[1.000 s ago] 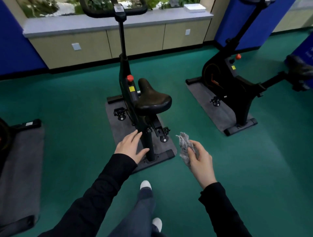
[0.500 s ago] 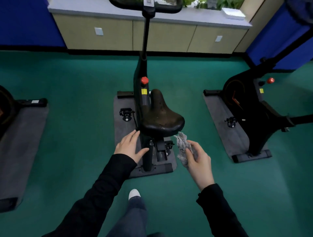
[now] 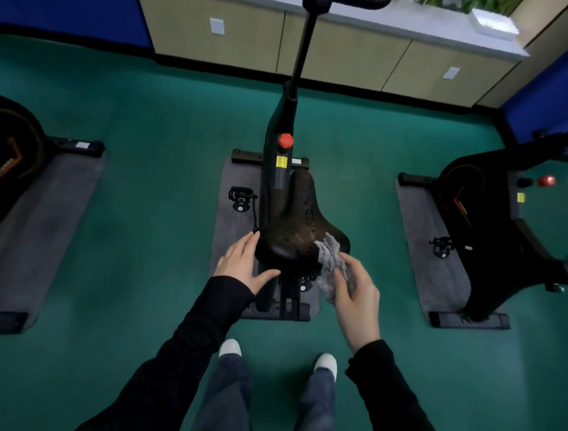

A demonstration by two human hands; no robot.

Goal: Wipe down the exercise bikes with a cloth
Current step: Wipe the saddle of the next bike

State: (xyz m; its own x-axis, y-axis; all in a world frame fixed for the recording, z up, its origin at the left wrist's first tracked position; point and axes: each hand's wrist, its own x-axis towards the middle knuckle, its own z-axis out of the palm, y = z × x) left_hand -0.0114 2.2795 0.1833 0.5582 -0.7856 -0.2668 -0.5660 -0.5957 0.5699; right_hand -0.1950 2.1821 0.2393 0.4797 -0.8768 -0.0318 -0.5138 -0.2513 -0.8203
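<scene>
Two hands flank saddle [image 3: 295, 227] rear: left hand [image 3: 242, 264] spread at left edge, right hand [image 3: 356, 295] pinching cloth [image 3: 329, 258] on right edge

The top edge is cutting off the handlebar [image 3: 344, 3], the side edges are cropping the left bike [image 3: 15, 153] and right bike [image 3: 498, 230], the saddle [image 3: 295, 227] is hiding the frame under it, the right hand [image 3: 358, 295] is covering the cloth's [image 3: 329, 255] lower part, and the yellow label [image 3: 281, 162] is showing too small to read.
</scene>
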